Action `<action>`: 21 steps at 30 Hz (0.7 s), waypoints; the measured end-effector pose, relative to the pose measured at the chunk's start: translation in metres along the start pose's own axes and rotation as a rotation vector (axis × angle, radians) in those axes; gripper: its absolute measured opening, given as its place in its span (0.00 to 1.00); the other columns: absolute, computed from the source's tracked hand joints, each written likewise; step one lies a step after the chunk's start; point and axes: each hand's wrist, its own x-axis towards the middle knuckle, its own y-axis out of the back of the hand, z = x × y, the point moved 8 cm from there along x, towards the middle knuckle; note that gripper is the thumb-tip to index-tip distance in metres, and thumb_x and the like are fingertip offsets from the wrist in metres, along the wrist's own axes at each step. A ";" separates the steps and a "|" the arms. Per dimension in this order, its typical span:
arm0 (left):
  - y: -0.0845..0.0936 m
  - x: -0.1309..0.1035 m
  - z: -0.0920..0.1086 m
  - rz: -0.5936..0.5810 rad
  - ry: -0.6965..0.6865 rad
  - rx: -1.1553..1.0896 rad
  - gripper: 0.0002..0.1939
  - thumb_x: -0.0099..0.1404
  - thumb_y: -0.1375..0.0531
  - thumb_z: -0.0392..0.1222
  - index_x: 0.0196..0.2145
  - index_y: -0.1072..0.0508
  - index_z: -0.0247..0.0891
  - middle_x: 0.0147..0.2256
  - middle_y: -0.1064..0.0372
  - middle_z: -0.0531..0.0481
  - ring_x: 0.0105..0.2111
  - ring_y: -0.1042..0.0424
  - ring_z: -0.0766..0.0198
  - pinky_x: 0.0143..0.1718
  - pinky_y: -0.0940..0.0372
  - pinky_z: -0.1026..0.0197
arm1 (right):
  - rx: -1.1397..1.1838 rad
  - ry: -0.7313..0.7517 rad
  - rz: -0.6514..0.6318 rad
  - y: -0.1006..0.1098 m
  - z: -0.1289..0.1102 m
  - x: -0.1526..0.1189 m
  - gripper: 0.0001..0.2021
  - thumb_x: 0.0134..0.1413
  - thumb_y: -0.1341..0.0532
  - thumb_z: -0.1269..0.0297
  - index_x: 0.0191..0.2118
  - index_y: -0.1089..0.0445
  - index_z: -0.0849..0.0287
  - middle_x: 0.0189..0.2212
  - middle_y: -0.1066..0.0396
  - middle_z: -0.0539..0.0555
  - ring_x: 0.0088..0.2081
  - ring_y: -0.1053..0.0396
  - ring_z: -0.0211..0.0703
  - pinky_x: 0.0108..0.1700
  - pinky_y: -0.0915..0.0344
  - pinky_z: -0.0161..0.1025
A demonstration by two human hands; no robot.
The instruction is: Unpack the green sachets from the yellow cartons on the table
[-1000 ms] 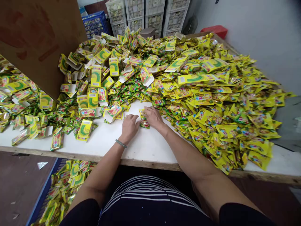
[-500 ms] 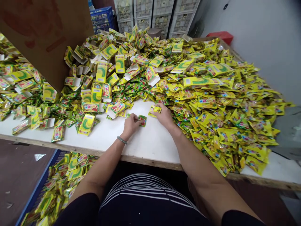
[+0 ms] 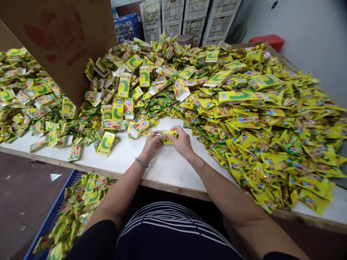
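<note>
My left hand (image 3: pixel 152 145) and my right hand (image 3: pixel 183 142) meet above the white tabletop (image 3: pixel 173 164). Between them is a small shiny yellow packet (image 3: pixel 169 137), pinched by the fingers of both hands. A little green shows at the packet's left end, by my left fingertips; whether that is a second packet I cannot tell. An open small yellow carton (image 3: pixel 140 126) with white flaps lies just beyond my left hand. To the right of my right hand spreads a large heap of yellow packets (image 3: pixel 260 144), with green ones along its near edge.
Small yellow cartons (image 3: pixel 124 85) pile up at the back left, beside a tilted brown cardboard box (image 3: pixel 62 47). Below the table's front edge, a blue crate (image 3: pixel 51 220) holds yellow cartons and packets. White crates (image 3: pixel 173 18) are stacked behind the table.
My right hand has brought the yellow packet left to my left hand, which held a green packet. Both hands are now together. The view has shifted slightly left.
</note>
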 end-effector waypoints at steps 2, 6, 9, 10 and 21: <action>0.003 0.001 0.000 0.037 -0.014 -0.002 0.24 0.43 0.27 0.43 0.33 0.34 0.39 0.26 0.28 0.56 0.26 0.29 0.68 0.25 0.39 0.66 | 0.011 -0.003 -0.022 -0.004 0.001 -0.002 0.17 0.51 0.37 0.49 0.40 0.32 0.55 0.27 0.30 0.49 0.28 0.34 0.42 0.32 0.39 0.38; 0.008 0.004 0.001 0.066 -0.075 -0.004 0.24 0.42 0.25 0.42 0.30 0.35 0.39 0.23 0.33 0.58 0.23 0.33 0.71 0.24 0.43 0.68 | 0.120 -0.061 -0.026 -0.008 0.011 -0.001 0.22 0.47 0.34 0.49 0.44 0.34 0.57 0.31 0.28 0.52 0.33 0.31 0.44 0.36 0.34 0.39; 0.008 0.005 0.003 0.056 -0.121 -0.018 0.25 0.41 0.25 0.43 0.30 0.36 0.38 0.22 0.35 0.59 0.23 0.34 0.72 0.25 0.43 0.68 | 0.282 -0.152 -0.101 -0.015 0.021 0.000 0.31 0.40 0.30 0.47 0.49 0.35 0.58 0.38 0.26 0.54 0.38 0.29 0.45 0.39 0.30 0.41; 0.007 0.004 0.004 0.046 -0.143 -0.016 0.25 0.41 0.25 0.44 0.30 0.36 0.38 0.22 0.36 0.60 0.22 0.35 0.72 0.26 0.43 0.67 | 0.327 -0.192 -0.161 -0.020 0.024 0.000 0.32 0.39 0.30 0.46 0.49 0.34 0.59 0.38 0.26 0.55 0.38 0.28 0.45 0.39 0.29 0.42; 0.047 -0.017 0.106 0.543 -0.614 1.247 0.29 0.54 0.30 0.49 0.52 0.30 0.39 0.55 0.32 0.37 0.59 0.38 0.42 0.57 0.42 0.43 | 0.049 -0.042 -0.048 0.011 0.002 0.009 0.23 0.43 0.33 0.41 0.32 0.28 0.59 0.27 0.25 0.55 0.30 0.30 0.45 0.34 0.33 0.42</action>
